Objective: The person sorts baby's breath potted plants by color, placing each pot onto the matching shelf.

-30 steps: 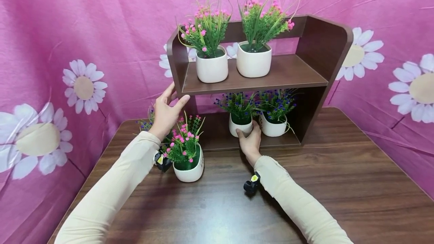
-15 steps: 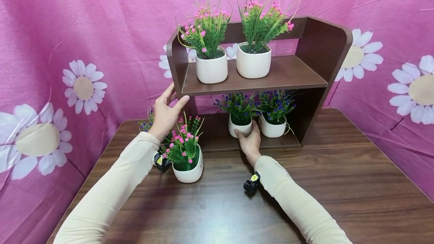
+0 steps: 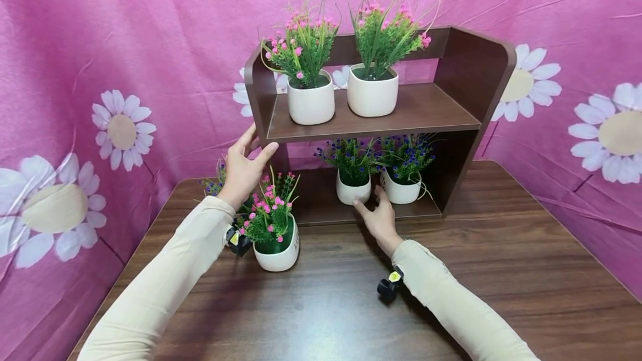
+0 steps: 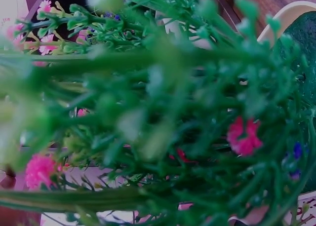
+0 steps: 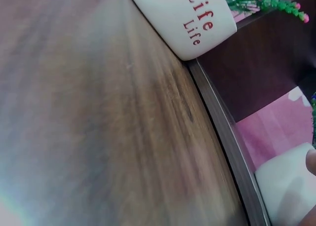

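My left hand [image 3: 244,172] rests against the left side of the dark brown two-tier shelf [image 3: 436,107], thumb spread towards its front edge and fingers straight along the outside. In the lower tier stands a white pot with blue flowers [image 3: 353,191]. My right hand [image 3: 378,219] is just right of it, the thumb near its front and the fingers loosely apart in the gap beside a second blue-flowered pot [image 3: 403,191]. The right wrist view shows the thumb [image 5: 311,162] at the edge of a white pot [image 5: 286,181]. Foliage [image 4: 148,112] fills the left wrist view, hiding the left hand.
Two pink-flowered pots, one left [image 3: 311,105] and one right [image 3: 373,96], stand on the upper tier. On the wooden table [image 3: 311,311], a tilted-looking pink-flowered pot [image 3: 277,255] stands below my left forearm. Blue flowers [image 3: 213,185] show partly behind the left wrist.
My right hand has loosened from the left blue-flowered pot and drawn slightly right and towards me. That pot stays in place. My left hand keeps its position on the shelf.
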Motion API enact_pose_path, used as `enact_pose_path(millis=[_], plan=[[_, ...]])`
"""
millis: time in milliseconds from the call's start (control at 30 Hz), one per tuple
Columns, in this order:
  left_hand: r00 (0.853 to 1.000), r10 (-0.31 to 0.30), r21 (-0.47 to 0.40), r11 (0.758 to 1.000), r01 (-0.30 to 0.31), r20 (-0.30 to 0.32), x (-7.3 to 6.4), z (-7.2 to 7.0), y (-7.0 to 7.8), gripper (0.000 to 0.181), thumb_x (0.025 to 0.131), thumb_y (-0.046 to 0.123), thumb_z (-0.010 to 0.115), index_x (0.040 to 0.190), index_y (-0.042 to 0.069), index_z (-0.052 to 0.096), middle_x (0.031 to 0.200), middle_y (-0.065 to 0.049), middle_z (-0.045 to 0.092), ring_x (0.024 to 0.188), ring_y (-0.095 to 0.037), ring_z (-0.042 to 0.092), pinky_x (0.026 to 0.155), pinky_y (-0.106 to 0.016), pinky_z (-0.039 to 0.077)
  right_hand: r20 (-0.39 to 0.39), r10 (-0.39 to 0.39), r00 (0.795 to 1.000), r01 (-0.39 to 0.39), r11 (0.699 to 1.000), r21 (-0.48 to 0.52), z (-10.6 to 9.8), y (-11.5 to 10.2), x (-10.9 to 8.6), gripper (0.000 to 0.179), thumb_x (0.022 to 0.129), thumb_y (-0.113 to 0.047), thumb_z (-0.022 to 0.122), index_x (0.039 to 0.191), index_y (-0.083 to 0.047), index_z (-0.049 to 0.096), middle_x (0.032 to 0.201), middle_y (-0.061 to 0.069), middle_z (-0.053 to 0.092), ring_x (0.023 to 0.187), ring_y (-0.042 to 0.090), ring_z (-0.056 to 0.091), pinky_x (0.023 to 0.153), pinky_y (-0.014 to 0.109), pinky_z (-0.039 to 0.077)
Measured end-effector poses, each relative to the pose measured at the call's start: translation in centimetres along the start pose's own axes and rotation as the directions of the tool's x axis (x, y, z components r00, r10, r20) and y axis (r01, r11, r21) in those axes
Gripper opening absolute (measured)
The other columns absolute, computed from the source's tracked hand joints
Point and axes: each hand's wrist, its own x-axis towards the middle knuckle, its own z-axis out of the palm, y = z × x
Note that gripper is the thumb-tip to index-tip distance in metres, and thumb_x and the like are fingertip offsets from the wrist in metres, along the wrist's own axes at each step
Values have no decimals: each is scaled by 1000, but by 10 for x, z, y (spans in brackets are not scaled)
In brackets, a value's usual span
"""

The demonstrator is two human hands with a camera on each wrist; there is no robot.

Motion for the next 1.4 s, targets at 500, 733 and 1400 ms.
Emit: enact_pose_path(millis=[500,733,1400], plan=[[1000,0,4,1000,0,23,-4,-1,-3,59,89,10,69,143,11,46,140,-8,52,121,-24,56,92,-26,53,75,-78,994,70,992,100,-66,7,-46,64,90,-14,67,141,8,35,142,27,43,132,38,41,111,42,35],[1000,13,-1,1000,-13,19,-5,-2,-8,59,88,14,70,142,12,47,141,-10,52,121,-24,56,88,-22,54,-32,-123,992,125,989,74,-115,-1,-59,58,92,-15,65,140,6,40,138,27,47,117,4,51,98,11,42],[1000,-4,4,1000,4,26,-5,-3,-8,59,88,11,70,142,12,47,136,-11,55,118,-27,58,71,-14,55,-337,-282,898,279,958,-59,-204,-85,17,67,86,-15,71,146,-17,39,143,5,48,128,13,47,106,24,41]])
